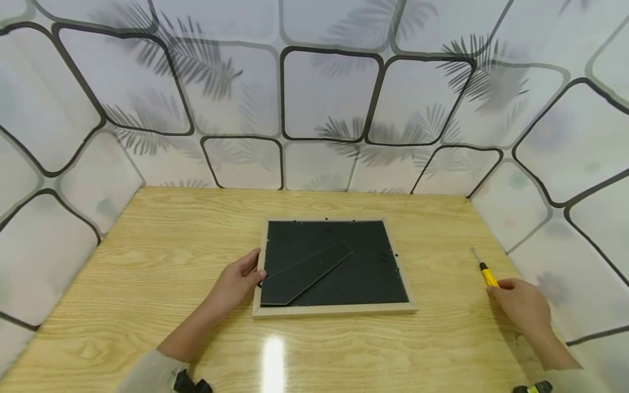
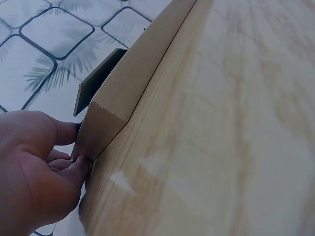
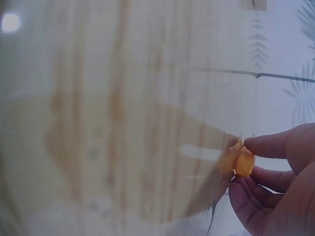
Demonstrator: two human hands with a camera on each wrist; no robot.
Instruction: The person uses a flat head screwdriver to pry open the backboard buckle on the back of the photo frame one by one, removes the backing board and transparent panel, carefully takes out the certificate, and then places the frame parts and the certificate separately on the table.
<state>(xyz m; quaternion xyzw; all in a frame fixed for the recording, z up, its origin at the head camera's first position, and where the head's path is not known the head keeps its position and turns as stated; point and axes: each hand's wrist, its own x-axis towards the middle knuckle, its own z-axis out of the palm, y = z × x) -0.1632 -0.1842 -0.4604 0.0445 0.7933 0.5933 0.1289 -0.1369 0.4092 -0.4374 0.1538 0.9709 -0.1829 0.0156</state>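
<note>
A picture frame (image 1: 339,311) with a pale wooden rim lies face down on the table, its black backing upward. The black stand leg (image 1: 307,278) lies slantwise across the backing, slightly raised in the left wrist view. My left hand (image 1: 238,278) grips the frame's left edge, thumb on top and fingers low against the side (image 2: 93,132). At the right, my right hand (image 1: 523,305) pinches the end of a screwdriver (image 1: 486,273) with a yellow and black handle. Its metal shaft points away from me. In the right wrist view only the handle's yellow end (image 3: 245,164) shows between thumb and fingers.
The wood-grain table (image 1: 172,240) meets a patterned wall covering (image 1: 329,93) at the back and both sides. Small dark bits (image 1: 397,255) sit along the frame's rim. Light glares off the table (image 1: 273,363) in front of the frame.
</note>
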